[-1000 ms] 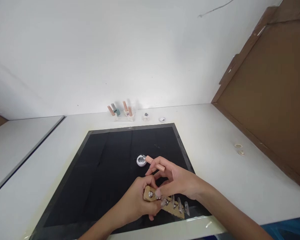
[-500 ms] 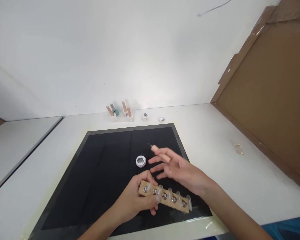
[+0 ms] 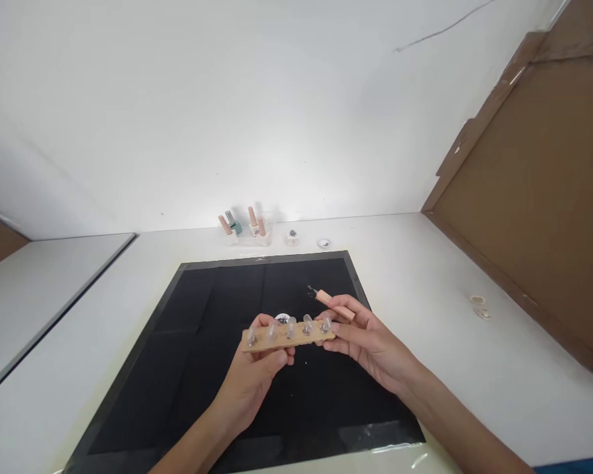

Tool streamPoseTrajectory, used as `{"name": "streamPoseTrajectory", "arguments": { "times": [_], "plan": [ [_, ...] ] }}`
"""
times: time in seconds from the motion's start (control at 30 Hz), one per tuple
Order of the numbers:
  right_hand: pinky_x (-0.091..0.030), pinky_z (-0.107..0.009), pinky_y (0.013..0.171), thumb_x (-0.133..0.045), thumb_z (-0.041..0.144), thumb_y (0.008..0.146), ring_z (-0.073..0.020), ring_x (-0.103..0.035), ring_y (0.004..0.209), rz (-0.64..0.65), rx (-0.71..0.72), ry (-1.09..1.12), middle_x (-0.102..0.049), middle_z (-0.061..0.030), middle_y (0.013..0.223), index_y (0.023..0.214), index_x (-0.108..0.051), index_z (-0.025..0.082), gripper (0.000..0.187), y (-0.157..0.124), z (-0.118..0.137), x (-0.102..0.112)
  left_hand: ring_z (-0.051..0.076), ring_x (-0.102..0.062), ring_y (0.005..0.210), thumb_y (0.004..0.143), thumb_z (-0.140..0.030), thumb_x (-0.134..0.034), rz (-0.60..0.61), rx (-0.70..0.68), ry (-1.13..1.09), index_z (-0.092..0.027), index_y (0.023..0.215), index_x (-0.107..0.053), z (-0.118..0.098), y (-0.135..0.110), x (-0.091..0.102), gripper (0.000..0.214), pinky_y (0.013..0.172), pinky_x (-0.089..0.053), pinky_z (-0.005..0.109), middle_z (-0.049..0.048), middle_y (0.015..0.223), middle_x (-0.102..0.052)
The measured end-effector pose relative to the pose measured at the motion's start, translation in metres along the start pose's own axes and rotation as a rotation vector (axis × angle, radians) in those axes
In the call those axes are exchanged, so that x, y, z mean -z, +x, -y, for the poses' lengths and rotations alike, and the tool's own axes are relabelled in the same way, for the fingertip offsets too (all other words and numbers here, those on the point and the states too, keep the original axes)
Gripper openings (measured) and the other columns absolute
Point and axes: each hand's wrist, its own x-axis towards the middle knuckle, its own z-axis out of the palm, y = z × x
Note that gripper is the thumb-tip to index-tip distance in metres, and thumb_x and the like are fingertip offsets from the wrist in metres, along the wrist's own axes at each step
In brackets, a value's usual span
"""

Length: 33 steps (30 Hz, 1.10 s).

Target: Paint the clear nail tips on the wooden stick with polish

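A wooden strip of false nail tips [image 3: 279, 336], with several clear tips on round metal mounts, is held by my left hand [image 3: 250, 376] at its left part. Closed around a nail polish brush [image 3: 337, 305], my right hand [image 3: 364, 337] also has its fingers at the right end of the strip. The brush has a peach cap handle, and its dark bristle end points up and left. Just behind the strip, a small round pot [image 3: 282, 318] of silvery bits is partly hidden on the black mat [image 3: 217, 368].
At the back stand several nail polish bottles [image 3: 261, 230] in a clear holder, a small white block with a dark top [image 3: 292, 237] and a round lid [image 3: 323, 243]. Two small round pieces [image 3: 479, 306] lie at right, near the brown cardboard panel [image 3: 528, 204].
The strip has swung from slanted to nearly level and come up and left. My right hand has moved down onto its right end, still holding the brush.
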Motion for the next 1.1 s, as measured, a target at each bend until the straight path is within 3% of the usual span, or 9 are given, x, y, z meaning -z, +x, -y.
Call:
{"name": "streamPoseTrajectory", "arguments": {
  "times": [0.17,0.3,0.43,0.53,0.67,0.87,1.1],
  "plan": [
    [-0.056,-0.025,0.075,-0.074,0.02,0.074,-0.0098,-0.063,0.082,0.039,0.034,-0.003,-0.062,0.0028,0.092,0.094,-0.061,0.026,0.024,-0.002,-0.012,-0.013,0.009,-0.057,0.068,0.068,-0.028,-0.077,0.078,0.043,0.028,-0.021,0.085,-0.056,0.005,0.0,-0.002,0.028,0.066,-0.046,0.023,-0.0031,0.073,-0.061],
    [-0.057,-0.027,0.069,-0.068,0.031,0.079,-0.0124,-0.065,0.079,0.019,0.099,-0.166,-0.065,-0.0024,0.102,0.113,-0.058,0.028,0.035,-0.003,-0.01,-0.011,0.011,-0.059,0.072,0.073,-0.033,-0.072,0.17,0.064,0.109,-0.022,0.092,-0.059,0.008,-0.002,0.001,0.025,0.069,-0.048,0.024,-0.0016,0.075,-0.065],
    [-0.052,-0.028,0.055,-0.057,0.04,0.087,-0.013,-0.064,0.06,-0.173,0.355,-0.361,-0.068,-0.0045,0.087,0.114,-0.06,0.025,0.031,-0.006,0.004,0.002,0.014,-0.063,0.078,0.078,-0.032,-0.067,0.159,0.06,0.179,-0.022,0.098,-0.06,0.009,-0.001,0.002,0.023,0.075,-0.051,0.028,0.0009,0.086,-0.068],
    [-0.043,-0.025,0.046,-0.055,0.043,0.087,-0.008,-0.049,0.044,-0.182,0.482,-0.327,-0.062,-0.0007,0.072,0.098,-0.068,0.024,0.025,-0.009,0.013,0.009,0.018,-0.063,0.09,0.08,-0.035,-0.063,0.14,0.058,0.21,-0.021,0.096,-0.061,0.009,0.0,0.001,0.021,0.082,-0.051,0.033,0.004,0.1,-0.067],
    [-0.038,-0.025,0.047,-0.058,0.048,0.084,-0.0108,-0.041,0.051,-0.149,0.42,-0.187,-0.045,0.0028,0.059,0.094,-0.068,0.023,0.029,-0.012,0.015,0.006,0.021,-0.064,0.086,0.074,-0.042,-0.068,0.111,0.05,0.218,-0.019,0.095,-0.06,0.01,0.001,0.0,0.032,0.077,-0.053,0.036,0.005,0.095,-0.066],
    [-0.038,-0.026,0.053,-0.059,0.047,0.084,-0.0106,-0.044,0.054,-0.083,0.409,-0.307,-0.053,0.0007,0.066,0.083,-0.068,0.022,0.027,-0.013,0.01,0.002,0.015,-0.06,0.066,0.069,-0.047,-0.069,0.144,0.031,0.267,-0.018,0.092,-0.057,0.009,0.0,-0.002,0.039,0.069,-0.05,0.033,0.0034,0.083,-0.065],
    [-0.03,-0.023,0.045,-0.06,0.046,0.083,-0.008,-0.037,0.045,-0.098,0.352,-0.371,-0.048,0.004,0.054,0.074,-0.065,0.02,0.028,-0.011,0.006,0.006,0.016,-0.06,0.075,0.075,-0.042,-0.065,0.215,-0.023,0.36,-0.021,0.092,-0.057,0.009,-0.003,0.001,0.027,0.073,-0.048,0.03,0.0022,0.089,-0.063]
  ]
}}
